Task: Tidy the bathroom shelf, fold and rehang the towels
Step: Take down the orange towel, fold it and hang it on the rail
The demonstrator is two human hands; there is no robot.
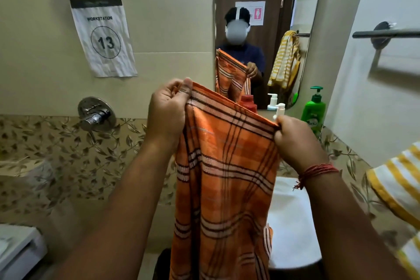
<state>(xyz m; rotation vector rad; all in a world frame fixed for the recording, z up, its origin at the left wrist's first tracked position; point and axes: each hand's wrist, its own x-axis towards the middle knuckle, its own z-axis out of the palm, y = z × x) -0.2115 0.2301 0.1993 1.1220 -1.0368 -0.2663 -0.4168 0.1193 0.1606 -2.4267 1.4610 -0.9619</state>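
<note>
An orange checked towel hangs down in front of me, stretched along its top edge. My left hand pinches its upper left corner. My right hand grips the upper right corner, a little lower. A yellow and white striped towel hangs at the right edge. Above it, a metal towel bar on the right wall is bare. On the shelf below the mirror stand a green pump bottle, a white pump bottle and a red bottle, partly hidden by the orange towel.
A mirror on the wall reflects a person, a door and the striped towel. The white basin lies under the towel. A chrome tap valve and a paper sign are on the left wall. A white appliance sits bottom left.
</note>
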